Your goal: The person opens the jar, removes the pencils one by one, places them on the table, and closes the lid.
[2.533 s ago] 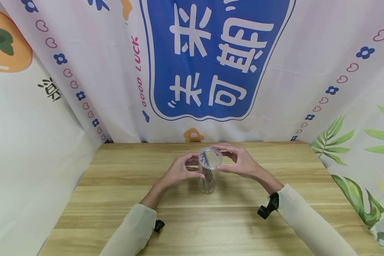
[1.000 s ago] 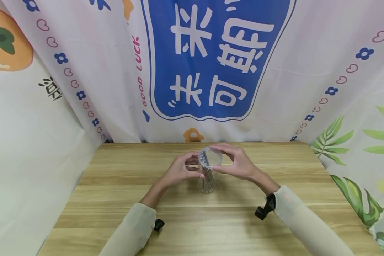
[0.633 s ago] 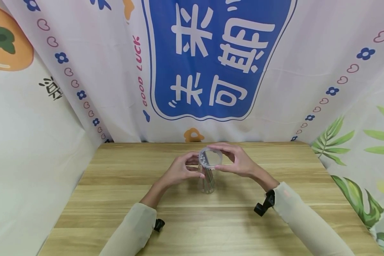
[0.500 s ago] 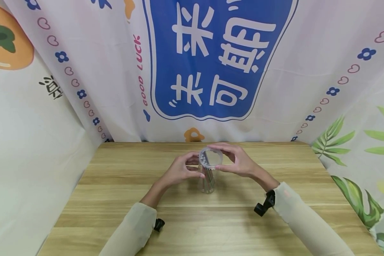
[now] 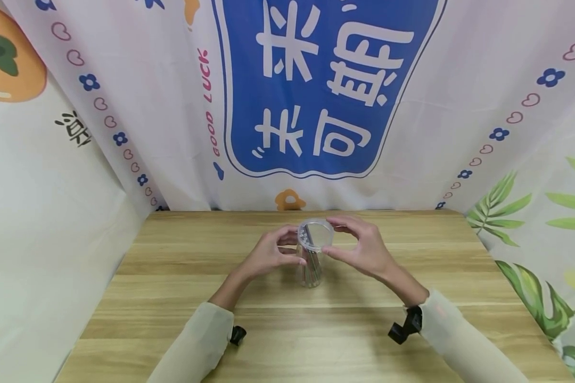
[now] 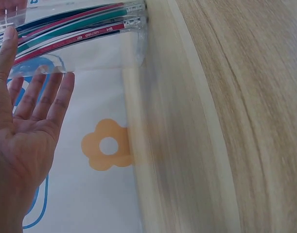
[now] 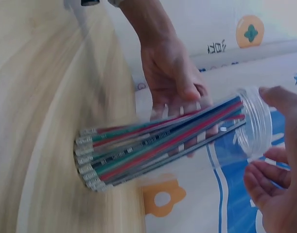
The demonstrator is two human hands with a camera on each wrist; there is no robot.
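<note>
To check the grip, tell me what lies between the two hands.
A clear jar with pencils inside is between the left hand and the right hand; the head and right wrist views show it.

Jar (image 7: 255, 126) is cropped at mouth end in left wrist view. Left hand (image 5: 270, 254) partly hidden behind jar in head view. Right wrist view: pencils (image 7: 163, 138) in jar blurred, right hand (image 7: 282, 201) beside jar cut off.
</note>
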